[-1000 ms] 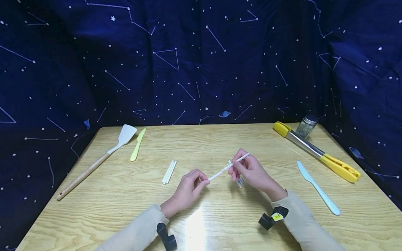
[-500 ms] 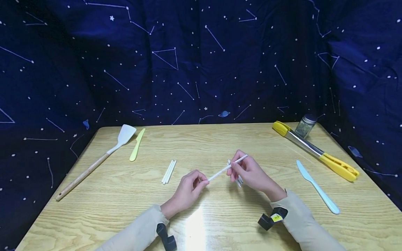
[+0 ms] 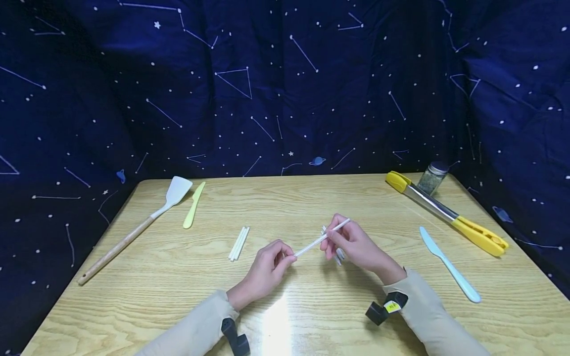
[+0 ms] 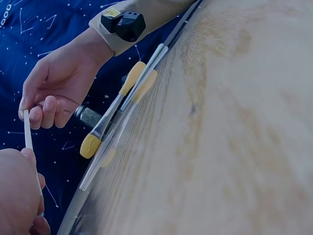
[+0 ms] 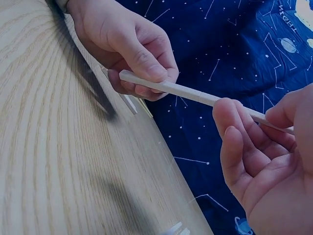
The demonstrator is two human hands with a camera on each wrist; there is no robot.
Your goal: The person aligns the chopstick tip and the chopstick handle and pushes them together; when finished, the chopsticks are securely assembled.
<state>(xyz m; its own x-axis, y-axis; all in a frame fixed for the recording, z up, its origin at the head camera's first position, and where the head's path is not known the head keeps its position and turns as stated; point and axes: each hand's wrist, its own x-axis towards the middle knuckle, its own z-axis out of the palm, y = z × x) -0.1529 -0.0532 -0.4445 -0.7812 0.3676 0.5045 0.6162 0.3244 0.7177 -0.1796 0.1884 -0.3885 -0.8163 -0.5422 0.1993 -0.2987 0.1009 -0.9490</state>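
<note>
Closest to the person are two sleeves, each with a small black camera strapped at the wrist. Just past them, both hands are up over the middle of the desk [image 3: 311,316]. The left hand [image 3: 266,269] pinches one end of a thin white stick [image 3: 321,238] between its thumb and first finger, so its grip is grasping the stick. The right hand [image 3: 356,244] pinches the same stick farther along, near its other end, so its grip is grasping the stick too. The stick is held in the air above the desk, tilted, with its low end at the left hand and its high end poking out past the right fingers.

Under the right hand a few more white sticks [image 3: 340,255] lie on the desk, partly hidden by the fingers. A little to the left of the left hand, a small bunch of white sticks [image 3: 239,243] lies side by side.

To the right, a pale blue plastic knife [image 3: 450,266] lies flat. Farther back on the right are yellow tongs [image 3: 445,212], with a small spice jar [image 3: 433,179] just behind them at the desk's edge.

Far back on the left are a white spatula with a wooden handle [image 3: 133,232] and, just beside it, a light green plastic knife [image 3: 194,206]. Behind it all hangs a dark blue cloth with white stars [image 3: 285,84].
</note>
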